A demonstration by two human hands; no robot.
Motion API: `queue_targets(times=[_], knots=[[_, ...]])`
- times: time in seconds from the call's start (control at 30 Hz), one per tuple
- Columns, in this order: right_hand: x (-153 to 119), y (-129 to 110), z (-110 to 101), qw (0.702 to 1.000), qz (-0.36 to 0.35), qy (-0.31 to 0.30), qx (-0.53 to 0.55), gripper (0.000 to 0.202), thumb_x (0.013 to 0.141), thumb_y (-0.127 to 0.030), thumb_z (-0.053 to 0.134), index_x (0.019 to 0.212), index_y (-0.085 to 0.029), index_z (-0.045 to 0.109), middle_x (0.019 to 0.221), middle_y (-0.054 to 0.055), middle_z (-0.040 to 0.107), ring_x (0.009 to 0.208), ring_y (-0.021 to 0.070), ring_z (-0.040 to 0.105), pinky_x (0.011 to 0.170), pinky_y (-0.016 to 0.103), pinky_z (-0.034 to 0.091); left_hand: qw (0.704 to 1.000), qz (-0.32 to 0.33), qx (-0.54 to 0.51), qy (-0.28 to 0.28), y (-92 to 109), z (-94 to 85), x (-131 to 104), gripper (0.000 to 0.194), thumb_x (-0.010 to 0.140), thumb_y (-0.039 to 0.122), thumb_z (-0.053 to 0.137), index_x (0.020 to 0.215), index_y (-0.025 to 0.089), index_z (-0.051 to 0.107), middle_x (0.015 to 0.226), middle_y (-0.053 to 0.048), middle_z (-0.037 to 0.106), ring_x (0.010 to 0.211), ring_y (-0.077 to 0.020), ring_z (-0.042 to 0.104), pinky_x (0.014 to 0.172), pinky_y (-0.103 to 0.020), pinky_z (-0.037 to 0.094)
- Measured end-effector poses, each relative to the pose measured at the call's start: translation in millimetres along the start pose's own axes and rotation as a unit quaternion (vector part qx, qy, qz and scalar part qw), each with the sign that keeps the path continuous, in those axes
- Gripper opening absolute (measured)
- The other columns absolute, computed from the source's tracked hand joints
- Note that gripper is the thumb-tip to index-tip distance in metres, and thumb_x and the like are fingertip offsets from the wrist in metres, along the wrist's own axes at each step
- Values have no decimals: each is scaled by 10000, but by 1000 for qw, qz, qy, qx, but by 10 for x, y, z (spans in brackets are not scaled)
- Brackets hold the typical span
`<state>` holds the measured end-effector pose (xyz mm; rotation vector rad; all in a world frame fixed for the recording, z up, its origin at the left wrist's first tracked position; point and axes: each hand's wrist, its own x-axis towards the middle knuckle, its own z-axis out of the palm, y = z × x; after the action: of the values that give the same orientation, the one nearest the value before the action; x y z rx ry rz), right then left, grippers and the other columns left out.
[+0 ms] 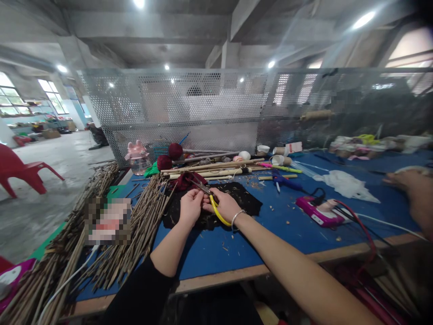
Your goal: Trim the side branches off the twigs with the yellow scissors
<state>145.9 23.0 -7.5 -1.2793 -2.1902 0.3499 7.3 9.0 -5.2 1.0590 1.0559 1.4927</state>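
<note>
Over a black cloth strewn with small chips, my two hands meet close together. My right hand, with a bangle at its wrist, is closed on scissors with yellow handles; their grey blades point away and to the left. My left hand pinches its fingers together beside the blades, and what lies between them is too small to name. Dark red yarn lies just beyond the blade tips. Left of the cloth spreads a heap of thin brown sticks.
On the blue table stand a purple power strip with cords, a blue glue gun, red yarn balls and a pink-lidded jar. A perforated metal screen rises behind. Another person's hand reaches in at right.
</note>
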Motion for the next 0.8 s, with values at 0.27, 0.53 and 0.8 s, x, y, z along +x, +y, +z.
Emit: queue_targets(times=[0.27,0.53,0.8], knots=[[-16,-13,-4,998,46,-4,-43,424,714,-511,594,1029,-233,532,739,24,630,620,153,578,552,208,355,999,8,45,14,-67,-59,60,149,707,259,607,751,119,634,624,-29,636,510,-98,573,499,-194,465],[13,-4,-10,996,64,-5,-55,424,737,-521,564,1046,-232,525,726,27,630,647,172,592,549,215,337,999,-30,-32,14,-20,-10,62,147,727,177,604,857,116,637,768,-74,677,631,-109,621,588,-206,502],[-18,-2,-13,998,29,1,-53,539,715,-511,594,1140,-208,459,1072,82,568,936,207,565,742,280,396,994,-60,-82,46,38,-47,76,152,711,184,627,839,103,634,776,-68,662,615,-77,610,527,-151,453]])
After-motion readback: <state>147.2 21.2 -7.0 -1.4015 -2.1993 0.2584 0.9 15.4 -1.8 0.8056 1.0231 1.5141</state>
